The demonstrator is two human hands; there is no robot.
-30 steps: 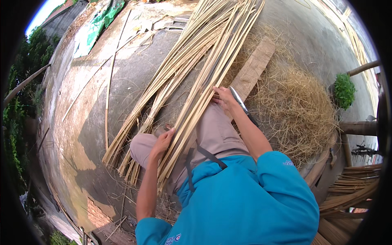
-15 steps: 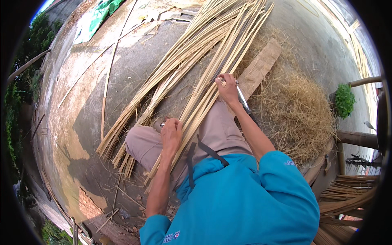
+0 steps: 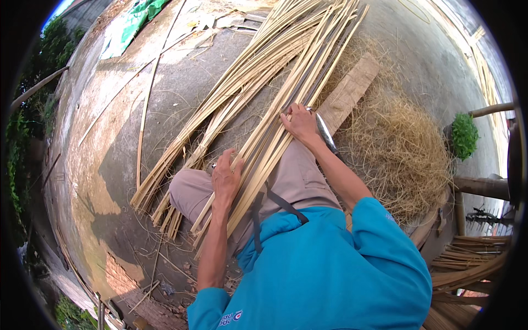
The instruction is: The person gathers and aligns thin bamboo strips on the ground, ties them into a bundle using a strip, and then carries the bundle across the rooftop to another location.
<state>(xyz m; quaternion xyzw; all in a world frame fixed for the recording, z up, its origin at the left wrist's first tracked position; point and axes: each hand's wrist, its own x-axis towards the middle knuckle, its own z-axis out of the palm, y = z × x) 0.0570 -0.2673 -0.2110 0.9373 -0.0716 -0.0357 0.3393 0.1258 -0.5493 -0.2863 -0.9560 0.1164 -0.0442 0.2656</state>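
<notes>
A loose bundle of long, pale bamboo strips (image 3: 275, 144) lies slantwise across my lap. My right hand (image 3: 301, 122) is closed over its upper part, with curled fingertips on the strips. Beside that wrist is a shiny, curved metal blade (image 3: 325, 132) with a dark lower end; whether the hand also holds it is hidden. My left hand (image 3: 224, 177) rests lower down at the bundle's left edge, its fingers loosely apart near the strip ends. A small silvery item (image 3: 213, 165) shows by its fingers, too small to name.
A larger heap of bamboo strips (image 3: 225, 93) lies on the ground to the left. At right are a wooden board (image 3: 350, 88) and a pile of curly shavings (image 3: 404, 159). Long thin poles (image 3: 144, 118) lie further left, near a green sheet (image 3: 129, 27).
My left hand has loosened its fingers and shifted slightly left and up. My right hand has moved a little left over the strips, whose lower ends now spread wider.
</notes>
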